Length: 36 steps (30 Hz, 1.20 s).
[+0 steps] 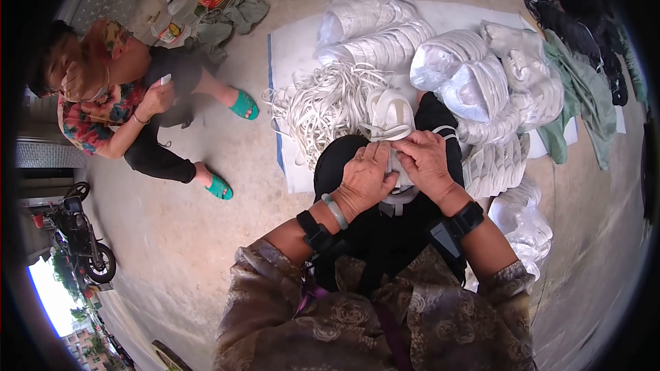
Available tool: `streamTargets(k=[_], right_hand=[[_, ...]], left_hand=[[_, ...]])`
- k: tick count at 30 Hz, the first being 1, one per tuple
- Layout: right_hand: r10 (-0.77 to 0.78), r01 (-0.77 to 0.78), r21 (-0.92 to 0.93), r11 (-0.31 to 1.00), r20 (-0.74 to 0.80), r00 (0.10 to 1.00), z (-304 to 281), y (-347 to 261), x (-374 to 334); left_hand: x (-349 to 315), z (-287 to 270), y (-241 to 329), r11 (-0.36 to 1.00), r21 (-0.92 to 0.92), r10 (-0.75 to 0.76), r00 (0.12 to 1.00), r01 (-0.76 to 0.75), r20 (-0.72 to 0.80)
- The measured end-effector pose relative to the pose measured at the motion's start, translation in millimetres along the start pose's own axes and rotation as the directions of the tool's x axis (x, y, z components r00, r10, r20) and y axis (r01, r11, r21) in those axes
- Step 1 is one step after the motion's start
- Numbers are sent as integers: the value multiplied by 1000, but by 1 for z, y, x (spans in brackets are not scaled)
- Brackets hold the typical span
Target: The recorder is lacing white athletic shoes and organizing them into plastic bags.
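- Shoe upper (393, 115), white, is resting over my lap, its near edge at my fingertips.
- My left hand (370, 173) is curling, fingers bent, against that near edge.
- My right hand (425, 161) is pinching the edge on the upper's right; I cannot tell exactly which layer it is gripping.
- White laces (330, 110) are lying tangled just left of the upper.
- Plastic-wrapped stacks (474, 75) are sitting right of it.
- A person (113, 96) is sitting well left of it.
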State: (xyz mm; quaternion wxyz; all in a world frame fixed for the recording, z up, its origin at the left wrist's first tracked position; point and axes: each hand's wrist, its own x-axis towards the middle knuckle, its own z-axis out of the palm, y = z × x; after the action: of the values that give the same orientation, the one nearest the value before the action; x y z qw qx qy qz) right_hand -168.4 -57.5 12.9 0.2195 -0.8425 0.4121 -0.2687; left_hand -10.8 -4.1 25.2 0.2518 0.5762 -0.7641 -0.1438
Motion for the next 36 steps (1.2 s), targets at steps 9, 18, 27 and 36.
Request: streamTargets(k=[9, 18, 27, 36], right_hand=[[4, -4, -201, 979, -3, 1000, 12, -15, 8], [-6, 30, -283, 959, 85, 996, 10, -18, 22], [-88, 109, -389, 915, 73, 993, -32, -11, -32], [617, -606, -630, 486, -244, 748, -149, 129, -263]], left_hand=[[-5, 15, -19, 962, -122, -242, 969, 246, 44], [-5, 16, -41, 832, -531, -138, 987, 160, 81], [-11, 20, -33, 902, -405, -160, 987, 148, 5], [-14, 19, -11, 966, -231, -134, 990, 118, -54]])
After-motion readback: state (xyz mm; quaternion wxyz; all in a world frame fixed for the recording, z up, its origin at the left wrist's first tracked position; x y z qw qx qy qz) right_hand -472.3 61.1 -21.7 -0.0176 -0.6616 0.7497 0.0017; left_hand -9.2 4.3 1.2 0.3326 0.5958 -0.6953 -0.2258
